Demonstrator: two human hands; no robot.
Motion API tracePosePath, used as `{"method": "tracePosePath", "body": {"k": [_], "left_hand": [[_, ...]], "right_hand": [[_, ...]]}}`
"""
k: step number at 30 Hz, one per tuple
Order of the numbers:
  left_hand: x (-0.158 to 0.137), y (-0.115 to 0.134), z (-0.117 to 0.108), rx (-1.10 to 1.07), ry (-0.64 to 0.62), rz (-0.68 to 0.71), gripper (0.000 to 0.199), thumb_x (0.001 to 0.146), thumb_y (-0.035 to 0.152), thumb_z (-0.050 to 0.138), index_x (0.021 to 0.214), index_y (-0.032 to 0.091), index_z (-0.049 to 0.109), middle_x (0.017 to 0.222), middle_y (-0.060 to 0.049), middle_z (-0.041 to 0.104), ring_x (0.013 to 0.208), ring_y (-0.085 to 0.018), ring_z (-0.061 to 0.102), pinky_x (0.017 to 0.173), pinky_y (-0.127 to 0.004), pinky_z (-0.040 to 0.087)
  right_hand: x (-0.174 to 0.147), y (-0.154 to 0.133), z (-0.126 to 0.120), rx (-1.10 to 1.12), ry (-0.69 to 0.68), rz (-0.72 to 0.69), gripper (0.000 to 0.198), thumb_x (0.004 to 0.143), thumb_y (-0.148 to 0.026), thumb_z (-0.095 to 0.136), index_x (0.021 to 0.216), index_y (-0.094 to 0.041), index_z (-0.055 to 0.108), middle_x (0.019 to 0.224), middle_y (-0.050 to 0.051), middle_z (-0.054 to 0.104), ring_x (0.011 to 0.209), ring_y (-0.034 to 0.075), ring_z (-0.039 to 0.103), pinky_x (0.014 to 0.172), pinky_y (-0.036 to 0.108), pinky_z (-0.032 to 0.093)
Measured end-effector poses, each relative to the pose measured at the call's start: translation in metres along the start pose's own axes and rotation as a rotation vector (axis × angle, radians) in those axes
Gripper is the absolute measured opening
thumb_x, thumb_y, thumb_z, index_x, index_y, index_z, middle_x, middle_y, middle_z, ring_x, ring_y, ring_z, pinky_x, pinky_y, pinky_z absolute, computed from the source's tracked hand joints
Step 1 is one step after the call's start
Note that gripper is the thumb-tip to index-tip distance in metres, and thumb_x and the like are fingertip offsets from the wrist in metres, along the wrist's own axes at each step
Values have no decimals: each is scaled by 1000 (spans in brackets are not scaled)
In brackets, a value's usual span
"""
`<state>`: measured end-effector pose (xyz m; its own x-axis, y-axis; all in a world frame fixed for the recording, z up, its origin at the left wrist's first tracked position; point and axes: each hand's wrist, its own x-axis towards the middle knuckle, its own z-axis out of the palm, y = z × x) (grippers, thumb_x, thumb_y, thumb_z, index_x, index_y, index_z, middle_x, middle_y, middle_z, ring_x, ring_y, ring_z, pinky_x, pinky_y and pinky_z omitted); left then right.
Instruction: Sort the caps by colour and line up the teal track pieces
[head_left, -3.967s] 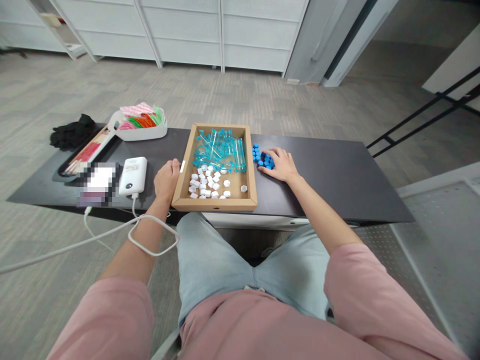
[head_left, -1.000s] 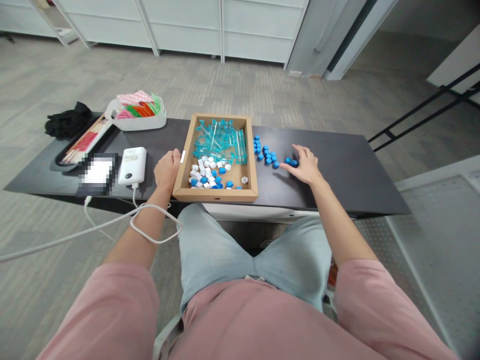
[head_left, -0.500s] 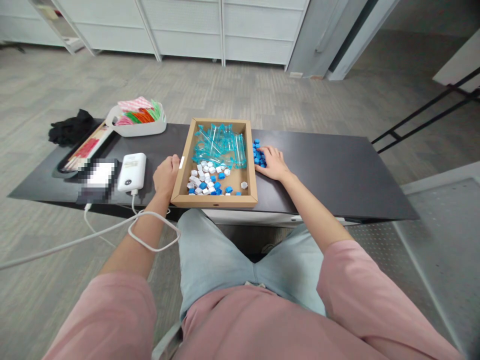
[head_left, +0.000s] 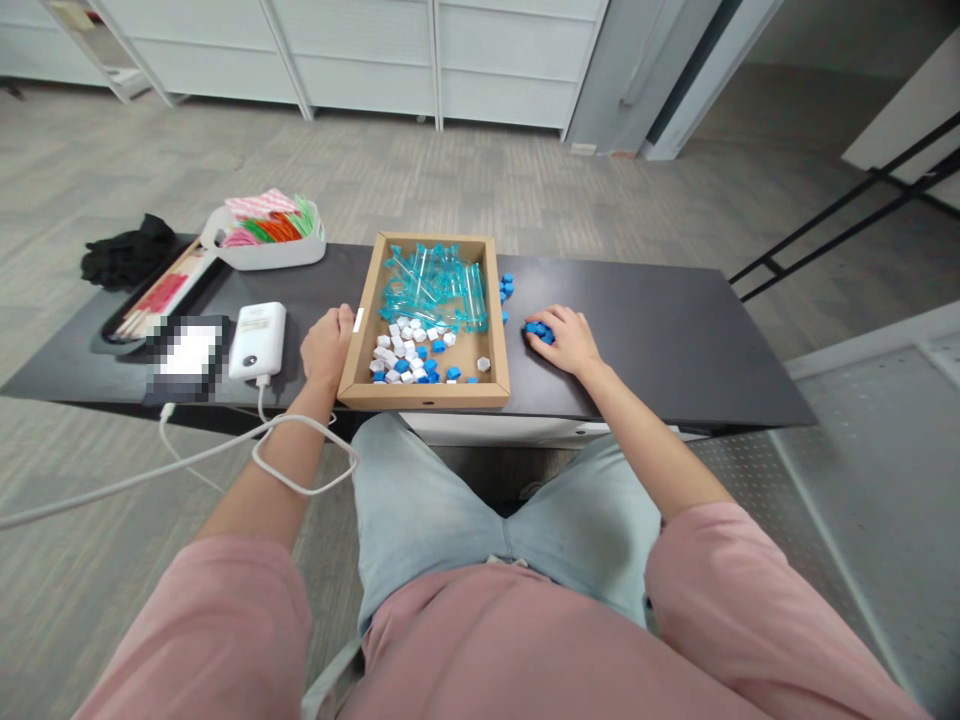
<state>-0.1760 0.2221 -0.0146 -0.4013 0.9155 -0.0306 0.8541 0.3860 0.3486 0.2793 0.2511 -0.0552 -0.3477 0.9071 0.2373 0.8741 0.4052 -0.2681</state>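
As the head view showed, the right hand (head_left: 566, 341) had shifted rightward from the cardboard box (head_left: 465, 397), fingers cupped around blue pieces (head_left: 540, 331), apparently parting them from stragglers (head_left: 507, 286) beside the box; the left hand (head_left: 327, 345) lay curled at its left wall, hold indeterminable.

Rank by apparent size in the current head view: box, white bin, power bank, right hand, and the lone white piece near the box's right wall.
1. Box
2. White bin
3. Power bank and right hand: too alike to rank
4. Lone white piece
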Motion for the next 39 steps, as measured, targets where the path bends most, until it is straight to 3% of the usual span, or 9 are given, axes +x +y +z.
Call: {"method": "tracePosePath", "body": {"k": [7,14,21,26,31,35,39], "left_hand": [[0,-1,0,4,21,6,51,134,40,34,131,14,78,141,-22,85,123,-36,76,86,-36,40],[4,-3,7,2,54,4,55,132,43,32,128,19,81,141,-24,85,129,-40,79,91,-39,48],[4,-4,7,-19,50,8,54,130,43,31,127,21,81,142,-25,85,134,-41,79,94,-39,51],[2,-2,5,-27,45,14,57,130,45,30,128,21,81,142,-24,85,135,-41,79,97,-40,53],[1,-1,5,-52,37,-7,57,130,50,32,129,22,81,143,-23,85,137,-41,79,102,-40,54],[2,-2,6,-51,58,15,57,130,48,32,124,22,82,141,-23,86,136,-41,79,99,-40,55],[2,-2,7,-46,64,23,57,129,47,31,123,22,82,139,-23,86,134,-41,80,96,-40,54]], "right_hand": [[1,10,3,94,15,16,38,112,-44,62,139,-27,84,140,18,80,134,42,70,114,59,54],[2,-1,2,-69,-66,-27,41,115,-47,58,143,-23,76,145,23,73,132,46,64,113,62,54],[-1,1,1,-58,-63,-51,40,109,-49,64,137,-23,77,147,24,71,133,45,67,108,59,57],[-4,0,1,-87,-55,-95,37,106,-47,66,129,-22,81,145,22,71,119,40,71,102,53,60],[-11,-7,-1,-143,-16,13,38,106,-48,63,128,-22,81,149,21,73,104,37,75,85,48,60],[-13,-7,-1,-102,22,29,34,102,-49,66,119,-23,80,139,20,78,100,38,77,81,49,62],[-9,-1,1,9,114,37,22,99,-46,69,108,-27,76,122,18,80,107,40,77,90,52,66]]}}
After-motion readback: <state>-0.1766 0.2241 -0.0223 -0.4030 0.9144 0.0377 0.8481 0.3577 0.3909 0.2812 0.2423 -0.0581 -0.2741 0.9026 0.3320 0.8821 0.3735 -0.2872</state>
